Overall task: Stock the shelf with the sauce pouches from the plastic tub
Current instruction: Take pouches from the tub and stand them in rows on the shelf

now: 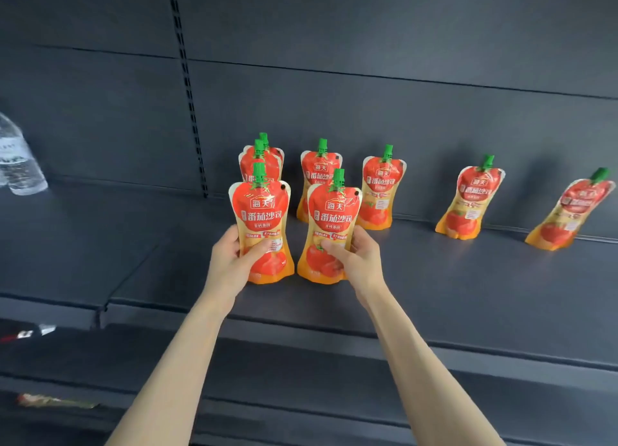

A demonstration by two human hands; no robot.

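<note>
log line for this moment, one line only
step: stocking | left hand: grips left pouch | right hand: grips right pouch | both upright before back row on shelf | far-right pouch leaning | tub not in view

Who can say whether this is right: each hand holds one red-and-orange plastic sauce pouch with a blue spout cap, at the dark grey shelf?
The head view shows green caps, not blue. Otherwise right: the left hand holds one red-and-orange sauce pouch, the right hand another, at the dark grey shelf.
</note>
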